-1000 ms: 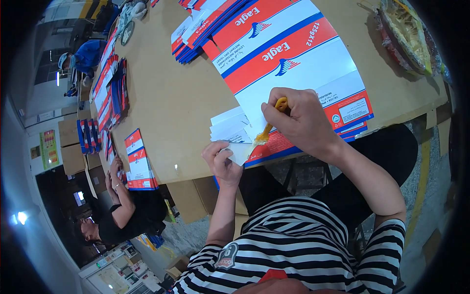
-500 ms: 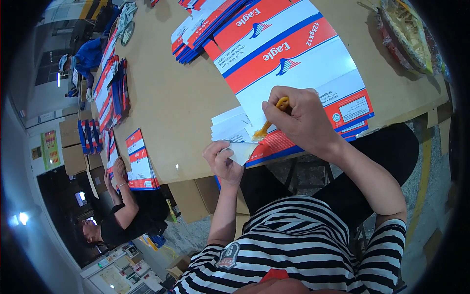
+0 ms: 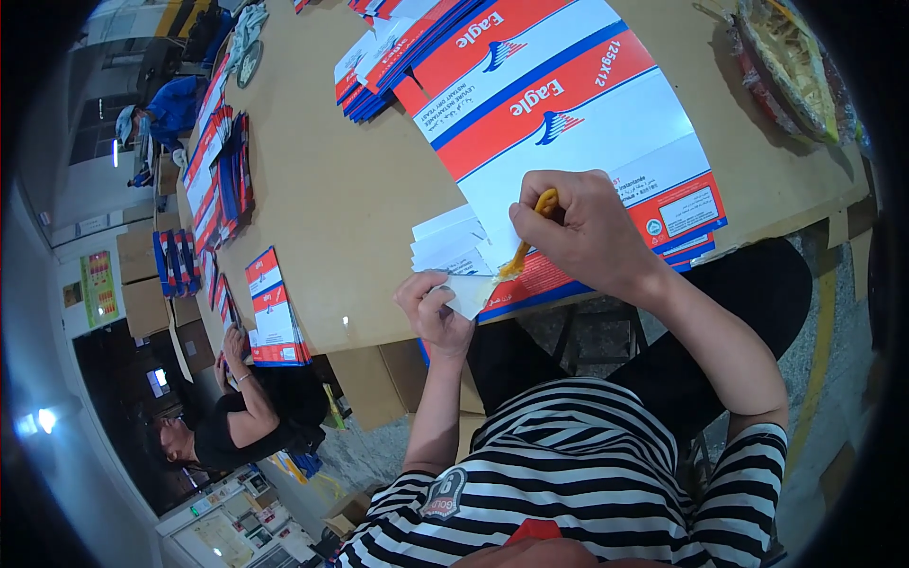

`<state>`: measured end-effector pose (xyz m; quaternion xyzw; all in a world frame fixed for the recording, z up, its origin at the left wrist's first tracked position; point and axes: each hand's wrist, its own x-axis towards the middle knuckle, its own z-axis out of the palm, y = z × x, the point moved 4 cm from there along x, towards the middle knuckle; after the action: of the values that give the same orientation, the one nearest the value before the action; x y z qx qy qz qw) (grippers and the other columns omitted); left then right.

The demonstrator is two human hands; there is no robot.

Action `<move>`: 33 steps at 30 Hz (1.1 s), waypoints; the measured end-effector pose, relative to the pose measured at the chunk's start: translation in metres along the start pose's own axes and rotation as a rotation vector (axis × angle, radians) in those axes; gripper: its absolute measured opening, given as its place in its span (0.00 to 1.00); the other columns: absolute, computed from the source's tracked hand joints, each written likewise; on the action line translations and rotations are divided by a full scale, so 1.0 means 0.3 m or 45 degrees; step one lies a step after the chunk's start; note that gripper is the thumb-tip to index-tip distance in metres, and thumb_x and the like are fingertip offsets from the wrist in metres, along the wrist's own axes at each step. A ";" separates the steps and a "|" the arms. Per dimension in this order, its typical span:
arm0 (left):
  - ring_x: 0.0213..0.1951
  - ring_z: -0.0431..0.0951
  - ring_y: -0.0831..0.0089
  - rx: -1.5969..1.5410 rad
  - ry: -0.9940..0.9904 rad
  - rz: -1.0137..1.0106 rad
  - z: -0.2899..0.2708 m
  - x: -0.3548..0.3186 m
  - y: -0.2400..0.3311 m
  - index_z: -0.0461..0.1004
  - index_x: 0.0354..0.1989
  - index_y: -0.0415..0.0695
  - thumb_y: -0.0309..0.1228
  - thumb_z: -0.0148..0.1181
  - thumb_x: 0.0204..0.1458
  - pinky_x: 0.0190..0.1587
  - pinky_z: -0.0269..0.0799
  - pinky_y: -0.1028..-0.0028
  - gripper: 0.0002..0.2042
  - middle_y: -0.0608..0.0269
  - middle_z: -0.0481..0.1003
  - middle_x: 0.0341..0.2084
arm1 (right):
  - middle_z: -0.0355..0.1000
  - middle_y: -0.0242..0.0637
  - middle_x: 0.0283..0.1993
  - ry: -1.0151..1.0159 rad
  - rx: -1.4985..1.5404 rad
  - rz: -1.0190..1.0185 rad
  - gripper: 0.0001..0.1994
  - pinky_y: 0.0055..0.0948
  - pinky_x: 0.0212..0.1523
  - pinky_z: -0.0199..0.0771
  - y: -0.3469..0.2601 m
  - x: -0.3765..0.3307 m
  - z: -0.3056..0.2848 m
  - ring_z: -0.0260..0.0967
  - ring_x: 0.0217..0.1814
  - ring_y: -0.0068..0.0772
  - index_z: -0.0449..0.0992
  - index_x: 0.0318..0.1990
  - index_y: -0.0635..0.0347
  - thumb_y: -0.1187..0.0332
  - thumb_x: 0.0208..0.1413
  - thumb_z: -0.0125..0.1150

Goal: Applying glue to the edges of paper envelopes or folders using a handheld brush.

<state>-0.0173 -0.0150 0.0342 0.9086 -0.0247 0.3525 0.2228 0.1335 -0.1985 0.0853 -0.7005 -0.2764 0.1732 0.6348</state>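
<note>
A stack of flat printed carton blanks (image 3: 568, 123) in red, white and blue lies on the table before me. My right hand (image 3: 592, 227) is closed around a yellow-handled brush (image 3: 544, 204). The brush's tip, smeared with something pale yellow, touches the edge of a white cardboard flap (image 3: 466, 297). My left hand (image 3: 434, 308) pinches that flap between thumb and fingers at the table's near edge. Whether the flap belongs to the top blank, I cannot tell. Several white flaps (image 3: 445, 241) fan out just beyond my left hand.
At the far right sits a plastic-wrapped dish (image 3: 791, 71) with a yellowish crust inside. More folded cartons (image 3: 407, 47) are piled at the far middle. On the left, a person in black (image 3: 241, 417) handles cartons (image 3: 275, 312); another in blue (image 3: 175, 109) is farther off.
The brush tip has shifted slightly right and downward, onto the flap's edge. My left hand keeps its pinch on the flap. At the left, the person in black has moved their arms slightly.
</note>
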 end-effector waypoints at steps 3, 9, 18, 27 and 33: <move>0.41 0.69 0.63 0.012 -0.003 0.002 0.000 -0.004 -0.005 0.63 0.31 0.48 0.25 0.71 0.36 0.43 0.67 0.67 0.19 0.60 0.70 0.36 | 0.66 0.34 0.16 0.054 0.077 -0.009 0.12 0.18 0.20 0.61 -0.010 0.001 -0.007 0.65 0.19 0.18 0.69 0.23 0.63 0.69 0.58 0.55; 0.40 0.69 0.63 0.020 -0.012 0.000 -0.002 -0.006 -0.008 0.63 0.31 0.48 0.25 0.72 0.36 0.43 0.67 0.67 0.20 0.61 0.70 0.36 | 0.65 0.33 0.16 0.006 0.021 -0.003 0.12 0.18 0.20 0.61 0.000 -0.001 0.000 0.65 0.20 0.17 0.68 0.23 0.63 0.69 0.58 0.55; 0.39 0.70 0.63 0.041 -0.024 0.012 -0.001 0.000 -0.007 0.64 0.31 0.47 0.25 0.71 0.36 0.42 0.67 0.67 0.19 0.60 0.70 0.35 | 0.67 0.35 0.17 0.075 0.096 -0.062 0.12 0.18 0.20 0.62 -0.009 0.001 0.001 0.66 0.20 0.20 0.69 0.23 0.63 0.69 0.58 0.55; 0.39 0.70 0.61 -0.027 0.050 -0.019 0.009 0.003 0.001 0.65 0.31 0.47 0.17 0.59 0.34 0.42 0.62 0.66 0.16 0.61 0.72 0.34 | 0.68 0.36 0.17 0.066 0.151 -0.193 0.11 0.20 0.21 0.62 -0.048 -0.008 0.021 0.66 0.21 0.21 0.69 0.23 0.64 0.69 0.56 0.56; 0.38 0.71 0.61 -0.061 0.082 -0.010 0.010 0.004 -0.010 0.65 0.32 0.46 0.14 0.53 0.35 0.43 0.62 0.66 0.15 0.60 0.72 0.34 | 0.69 0.37 0.19 -0.081 0.068 -0.112 0.11 0.20 0.22 0.62 -0.054 -0.008 0.003 0.66 0.21 0.22 0.69 0.23 0.64 0.70 0.57 0.55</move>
<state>-0.0140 -0.0134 0.0319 0.8913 -0.0225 0.3798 0.2465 0.1283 -0.1987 0.1010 -0.6645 -0.3224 0.1747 0.6512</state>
